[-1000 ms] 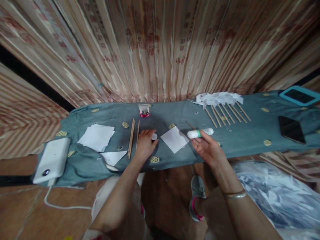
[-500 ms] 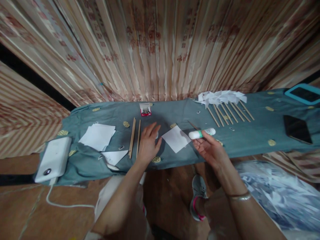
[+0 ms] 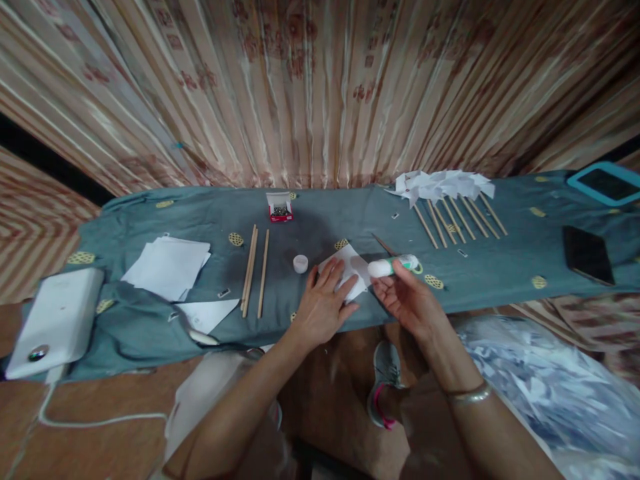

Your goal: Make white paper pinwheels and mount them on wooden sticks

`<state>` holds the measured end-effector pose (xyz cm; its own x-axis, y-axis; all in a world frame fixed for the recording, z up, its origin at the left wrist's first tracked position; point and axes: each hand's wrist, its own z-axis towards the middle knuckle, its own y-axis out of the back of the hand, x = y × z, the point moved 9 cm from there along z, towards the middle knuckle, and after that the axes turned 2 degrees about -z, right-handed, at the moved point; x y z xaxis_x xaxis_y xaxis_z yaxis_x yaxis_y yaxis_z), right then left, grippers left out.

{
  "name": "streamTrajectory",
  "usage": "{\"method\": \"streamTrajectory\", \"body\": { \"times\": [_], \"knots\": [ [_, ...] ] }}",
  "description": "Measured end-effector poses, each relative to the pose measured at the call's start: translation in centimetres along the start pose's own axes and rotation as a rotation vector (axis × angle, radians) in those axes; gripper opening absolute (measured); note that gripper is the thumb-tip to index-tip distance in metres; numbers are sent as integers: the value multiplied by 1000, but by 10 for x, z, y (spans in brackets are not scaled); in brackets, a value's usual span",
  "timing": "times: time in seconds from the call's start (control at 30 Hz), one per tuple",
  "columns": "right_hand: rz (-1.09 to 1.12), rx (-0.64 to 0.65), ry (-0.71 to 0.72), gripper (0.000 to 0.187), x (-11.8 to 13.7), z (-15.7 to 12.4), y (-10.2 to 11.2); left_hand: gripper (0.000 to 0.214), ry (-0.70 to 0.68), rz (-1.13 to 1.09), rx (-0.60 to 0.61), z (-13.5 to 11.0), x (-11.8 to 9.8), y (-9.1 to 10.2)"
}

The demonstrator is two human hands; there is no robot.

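Observation:
My left hand (image 3: pixel 324 303) lies flat, fingers spread, on a white paper square (image 3: pixel 353 269) near the front edge of the cloth-covered table (image 3: pixel 320 230). My right hand (image 3: pixel 406 301) is closed round a white glue stick with a green band (image 3: pixel 393 266), held sideways with its tip over the paper's right corner. The glue stick's round white cap (image 3: pixel 301 263) stands on the cloth just left of my left hand. Three wooden sticks (image 3: pixel 253 270) lie further left.
A stack of white paper squares (image 3: pixel 167 266) and a folded triangle (image 3: pixel 207 315) lie at left, beside a white box (image 3: pixel 54 321). A small red box of staples (image 3: pixel 279 207) is at the back. Finished paper pinwheels on sticks (image 3: pixel 450 200), a phone (image 3: pixel 587 254) and a tablet (image 3: pixel 605 183) lie at right.
My left hand let go of the cap, left it on the cloth and moved right onto the paper square. The right hand brought the glue stick slightly left over the paper.

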<state>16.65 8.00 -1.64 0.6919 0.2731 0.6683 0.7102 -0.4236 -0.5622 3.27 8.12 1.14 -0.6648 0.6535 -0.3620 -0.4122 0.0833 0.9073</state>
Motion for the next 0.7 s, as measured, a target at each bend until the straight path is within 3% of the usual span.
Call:
{"method": "streamTrajectory", "body": {
  "times": [0.2,0.47,0.7],
  "knots": [
    [-199,-28,225,25,24,9,2,49,4,3,19,0,-1,0],
    [-394,48,287,21,29,15,-19,48,-1,-35,0,1,0,2],
    [-806,28,557,24,33,15,-27,51,4,-58,-3,0,0,0]
  ]
}}
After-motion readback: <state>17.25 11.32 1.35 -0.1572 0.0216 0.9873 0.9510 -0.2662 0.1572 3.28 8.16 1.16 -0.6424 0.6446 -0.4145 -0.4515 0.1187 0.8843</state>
